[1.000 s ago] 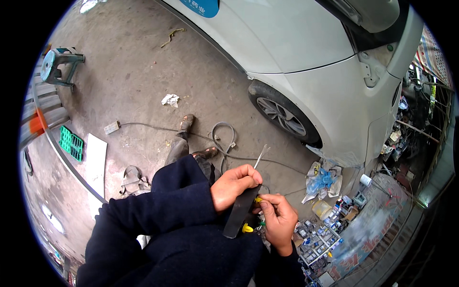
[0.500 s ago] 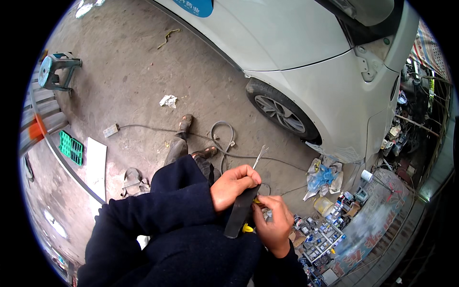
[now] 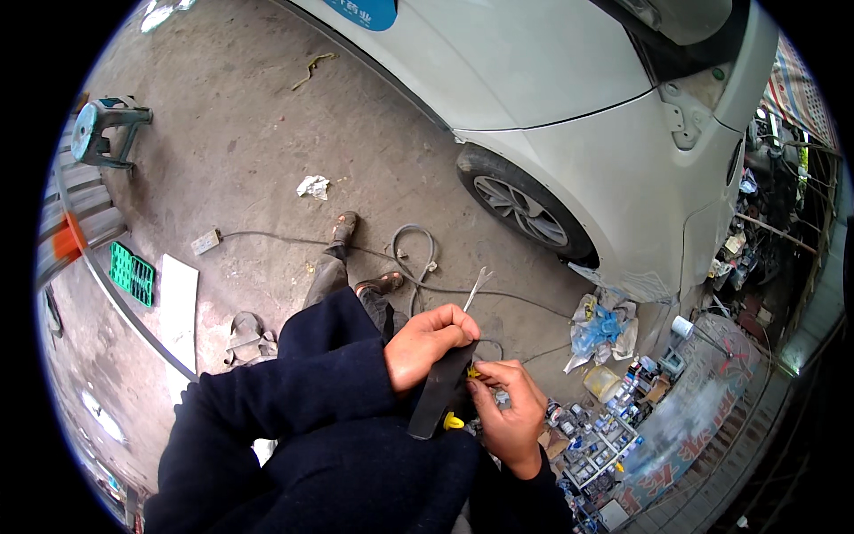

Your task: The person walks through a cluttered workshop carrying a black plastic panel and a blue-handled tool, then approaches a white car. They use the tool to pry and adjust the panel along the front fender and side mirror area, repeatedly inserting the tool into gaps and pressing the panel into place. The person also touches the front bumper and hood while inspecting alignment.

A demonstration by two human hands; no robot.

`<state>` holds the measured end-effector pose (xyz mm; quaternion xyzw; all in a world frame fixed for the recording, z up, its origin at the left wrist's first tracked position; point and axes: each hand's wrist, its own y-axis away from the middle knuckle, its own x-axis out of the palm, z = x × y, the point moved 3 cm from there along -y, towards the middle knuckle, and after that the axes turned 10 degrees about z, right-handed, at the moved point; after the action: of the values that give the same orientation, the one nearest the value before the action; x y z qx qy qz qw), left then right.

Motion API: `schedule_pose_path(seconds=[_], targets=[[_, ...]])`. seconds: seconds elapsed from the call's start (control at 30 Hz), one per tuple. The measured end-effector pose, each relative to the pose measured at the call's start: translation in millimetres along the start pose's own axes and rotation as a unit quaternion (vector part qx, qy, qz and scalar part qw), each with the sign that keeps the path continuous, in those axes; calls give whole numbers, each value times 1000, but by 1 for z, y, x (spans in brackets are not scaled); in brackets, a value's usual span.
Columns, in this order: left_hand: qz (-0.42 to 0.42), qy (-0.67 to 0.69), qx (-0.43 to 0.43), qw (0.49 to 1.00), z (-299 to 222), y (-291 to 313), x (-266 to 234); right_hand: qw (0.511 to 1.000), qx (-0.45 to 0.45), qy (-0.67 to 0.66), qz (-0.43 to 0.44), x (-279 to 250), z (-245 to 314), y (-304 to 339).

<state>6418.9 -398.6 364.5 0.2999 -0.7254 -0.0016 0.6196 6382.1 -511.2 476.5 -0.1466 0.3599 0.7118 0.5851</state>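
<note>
At the frame's lower centre, a person's left hand grips the upper end of a flat black strip, likely light, stiff and best held by its edges, as the right hand pinches the upper yellow clip between thumb and fingertips.

Head cam's sitting up on the person's head, the left one of a side-by-side pair, and it's looking steeply down over the dark sleeves. It's going super wide with the fisheye, so straight edges are bending toward the rim. The left hand and right hand are showing pretty near the lens, below the middle, while the floor is stretching out farther off and the white car is filling the upper right.
</note>
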Motion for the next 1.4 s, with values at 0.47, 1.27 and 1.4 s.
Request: schedule_pose_path(seconds=[0.47, 1.27, 1.4], targets=[[-1, -5, -7, 1000, 7, -7, 5, 1000, 20, 0, 8, -6, 0, -5], [-27, 1, -35, 999, 12, -10, 5, 996, 70, 24, 56, -10, -6, -8], [-42, 0, -31, 999, 16, -13, 1, 995, 45, 43, 80, -7, -12, -6]])
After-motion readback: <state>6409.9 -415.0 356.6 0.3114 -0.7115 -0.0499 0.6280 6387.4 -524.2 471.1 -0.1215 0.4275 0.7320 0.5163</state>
